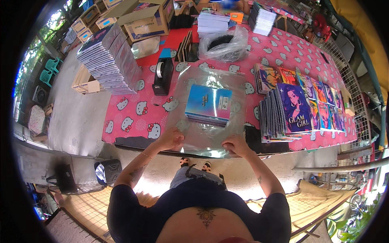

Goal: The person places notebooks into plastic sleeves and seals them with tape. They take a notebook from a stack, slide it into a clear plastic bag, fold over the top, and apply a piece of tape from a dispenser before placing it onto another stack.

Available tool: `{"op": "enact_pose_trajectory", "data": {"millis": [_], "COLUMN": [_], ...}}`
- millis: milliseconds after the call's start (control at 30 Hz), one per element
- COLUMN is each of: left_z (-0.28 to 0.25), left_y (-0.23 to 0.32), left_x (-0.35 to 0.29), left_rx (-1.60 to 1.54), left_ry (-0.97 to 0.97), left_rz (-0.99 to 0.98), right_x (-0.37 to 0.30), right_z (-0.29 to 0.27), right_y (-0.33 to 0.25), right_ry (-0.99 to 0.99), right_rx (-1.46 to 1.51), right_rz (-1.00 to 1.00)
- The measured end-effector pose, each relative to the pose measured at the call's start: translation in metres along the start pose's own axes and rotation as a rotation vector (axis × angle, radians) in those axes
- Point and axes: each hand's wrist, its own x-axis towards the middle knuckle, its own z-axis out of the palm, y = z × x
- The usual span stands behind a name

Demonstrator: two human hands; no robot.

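A short stack of spiral notebooks (208, 103) with a blue and pink cover lies on a clear plastic sheet (194, 139), spread over the table in front of me. At the sheet's near left corner, my left hand (172, 139) is closed with the plastic edge in its curled fingers. My right hand (236, 145) pinches the near right part of the same sheet. Both hands are on the near side of the notebooks, apart from them. Beyond my left hand stands a black tape dispenser (163, 77).
The table has a pink cartoon-cat cover (142, 108). Tall notebook piles (109, 60) stand left; colourful notebooks (293, 107) lie right. Farther back are a crumpled plastic bag (225, 44), a cardboard box (146, 24), white notebook stacks (212, 22) and another person (223, 5).
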Motion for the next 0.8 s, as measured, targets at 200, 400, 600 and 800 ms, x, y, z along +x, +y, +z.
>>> {"op": "enact_pose_trajectory", "data": {"millis": [200,400,600,800], "left_z": [-0.012,0.008,-0.009,-0.088], "left_y": [0.021,0.020,0.022,-0.023], "left_x": [0.004,0.007,-0.005,0.044], "left_rx": [-0.061,0.009,0.205,-0.165], "left_ry": [0.006,0.116,0.108,0.364], "left_rz": [-0.079,-0.310,-0.136,-0.341], "right_x": [-0.001,0.016,0.002,0.036], "right_z": [-0.001,0.008,0.006,-0.116], "right_y": [-0.023,-0.026,-0.034,-0.033], "right_ry": [-0.048,0.055,-0.008,0.235], "right_rx": [-0.150,-0.052,-0.240,-0.050], "right_rz": [-0.047,0.302,0.257,0.584]}}
